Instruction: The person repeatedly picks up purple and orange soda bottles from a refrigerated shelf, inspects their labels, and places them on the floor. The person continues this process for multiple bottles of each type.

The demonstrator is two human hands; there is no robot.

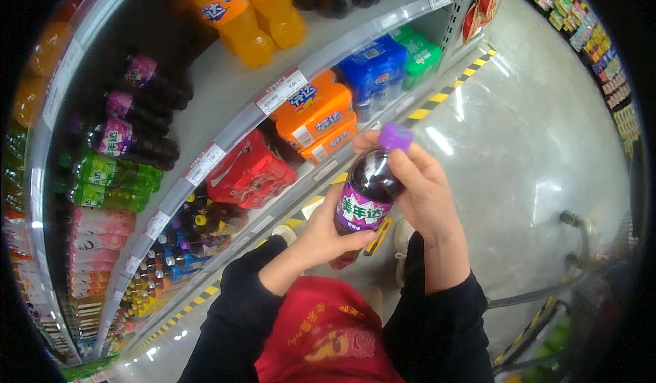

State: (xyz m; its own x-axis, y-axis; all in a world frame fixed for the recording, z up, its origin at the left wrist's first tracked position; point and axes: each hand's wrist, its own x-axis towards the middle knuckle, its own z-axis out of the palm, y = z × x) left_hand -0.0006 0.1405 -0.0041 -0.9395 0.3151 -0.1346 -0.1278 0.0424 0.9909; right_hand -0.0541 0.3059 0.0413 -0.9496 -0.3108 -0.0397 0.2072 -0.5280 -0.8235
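Observation:
A dark soda bottle (pixel 366 196) with a purple cap and a purple label is held tilted in front of me, above the floor. My left hand (pixel 325 234) grips its lower body, the thumb lying across the front below the label. The fingers of my right hand (pixel 423 178) are around the bottle's cap and neck, thumb just under the cap. Beneath the bottle, a yellow box cutter (pixel 379 237) shows partly; whether it lies on the floor or hangs from something I cannot tell. Similar purple-capped bottles (pixel 118 137) stand on the shelf at the left.
Curved by the lens, a shelf edge (pixel 230 142) with price tags runs diagonally. Orange soda bottles (pixel 241 24) stand above; red (pixel 251 170), orange (pixel 318 116) and blue drink packs (pixel 374 70) sit below. Yellow-black tape (pixel 451 88) borders the shelf on the floor. A cart's dark frame (pixel 538 293) is at the right.

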